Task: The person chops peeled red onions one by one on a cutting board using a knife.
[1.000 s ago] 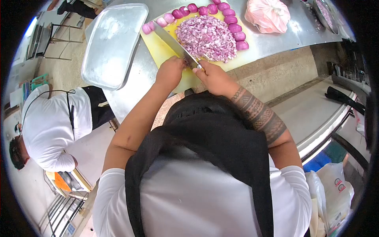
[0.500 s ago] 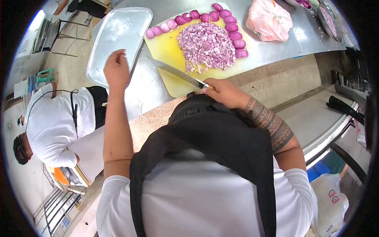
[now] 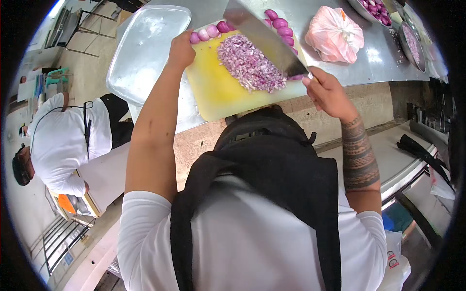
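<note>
My right hand (image 3: 331, 93) grips the handle of a broad-bladed kitchen knife (image 3: 264, 36). Its blade slants up to the left above the chopped red onion (image 3: 248, 63), hiding part of the back row. Closed at the left corner of the yellow-and-white cutting board (image 3: 209, 94), my left hand (image 3: 181, 51) touches or nearly touches the end of a row of peeled red onions (image 3: 212, 31). Its fingertips are hidden, so what they hold does not show. More peeled onions (image 3: 285, 31) line the board's right side, partly behind the blade.
A clear plastic tray or lid (image 3: 150, 46) lies left on the metal table (image 3: 376, 58). A tied pinkish plastic bag (image 3: 335, 34) sits right, near a bowl of red onions (image 3: 373, 10) and a bowl of chopped pieces (image 3: 411, 43). Another person (image 3: 68, 140) works at the left.
The knife has risen from the board's front left to above the onion, swinging right with my right hand. My left hand has moved right from the tray to the board's corner.
</note>
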Motion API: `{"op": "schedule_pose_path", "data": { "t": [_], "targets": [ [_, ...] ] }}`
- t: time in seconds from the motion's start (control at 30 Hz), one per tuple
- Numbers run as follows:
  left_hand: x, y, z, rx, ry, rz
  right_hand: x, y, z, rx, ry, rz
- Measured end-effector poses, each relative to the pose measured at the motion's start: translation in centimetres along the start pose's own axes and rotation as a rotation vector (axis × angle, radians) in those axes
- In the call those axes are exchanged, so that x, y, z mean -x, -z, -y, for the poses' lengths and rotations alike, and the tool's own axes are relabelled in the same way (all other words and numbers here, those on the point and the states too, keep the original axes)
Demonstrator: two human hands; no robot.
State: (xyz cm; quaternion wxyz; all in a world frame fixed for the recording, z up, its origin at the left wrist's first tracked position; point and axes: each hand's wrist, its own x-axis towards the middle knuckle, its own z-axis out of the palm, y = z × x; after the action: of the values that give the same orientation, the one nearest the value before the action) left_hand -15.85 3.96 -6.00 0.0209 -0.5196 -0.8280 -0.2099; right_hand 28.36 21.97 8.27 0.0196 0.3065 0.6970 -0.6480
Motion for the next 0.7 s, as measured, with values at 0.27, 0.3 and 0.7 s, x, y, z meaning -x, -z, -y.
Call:
{"op": "schedule_pose_path", "data": {
  "t": [0.27, 0.3, 0.7],
  "targets": [
    [0.2, 3.8, -2.5, -0.184, 0.28, 0.243, -1.3, 2.3, -2.1, 0.614, 0.208, 0.469],
    [0.6, 3.9, -2.3, -0.179, 0.268, 0.231, -2.2, 2.4, -2.9, 0.608, 0.272, 0.496],
    [6.0, 9.7, -10.6, 0.447, 0.756, -0.248, -6.8, -1.9, -1.5, 0.522, 0.257, 0.463]
  ]
}}
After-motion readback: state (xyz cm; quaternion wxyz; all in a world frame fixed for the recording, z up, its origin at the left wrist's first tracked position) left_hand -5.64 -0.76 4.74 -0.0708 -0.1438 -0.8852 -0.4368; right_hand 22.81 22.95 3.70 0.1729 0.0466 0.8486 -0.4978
